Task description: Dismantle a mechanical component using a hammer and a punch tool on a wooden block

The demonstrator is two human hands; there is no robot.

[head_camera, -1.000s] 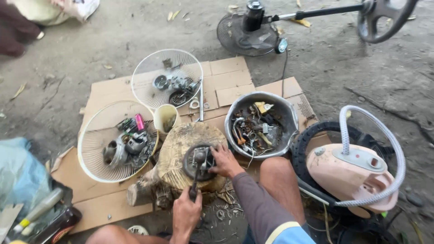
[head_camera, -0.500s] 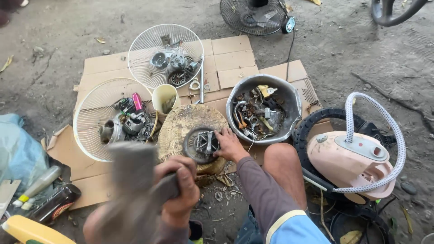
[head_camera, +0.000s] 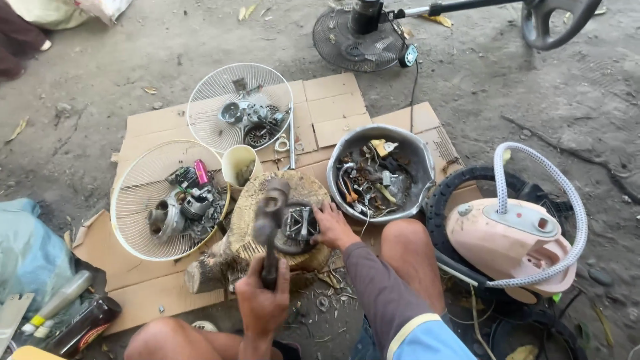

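Note:
A small metal motor part [head_camera: 301,227] sits on a round wooden stump [head_camera: 248,208] between my knees. My right hand [head_camera: 333,227], in a grey sleeve with a blue cuff, presses on the part's right side and steadies it. My left hand [head_camera: 262,303] grips the handle of a hammer [head_camera: 271,212]. The hammer's head is blurred and sits just above the left edge of the motor part.
Two white fan grilles [head_camera: 143,207] [head_camera: 213,90] holding motor pieces lie on flattened cardboard [head_camera: 340,123]. A cream cup [head_camera: 239,163] and a metal basin [head_camera: 417,160] of scrap flank the stump. At right a pink appliance with a hose [head_camera: 513,240] rests on a tyre. A fan stand [head_camera: 360,40] lies beyond.
The hammer was raised close to the camera half a second ago; it has now come down onto the motor part. My right hand has stayed on the part.

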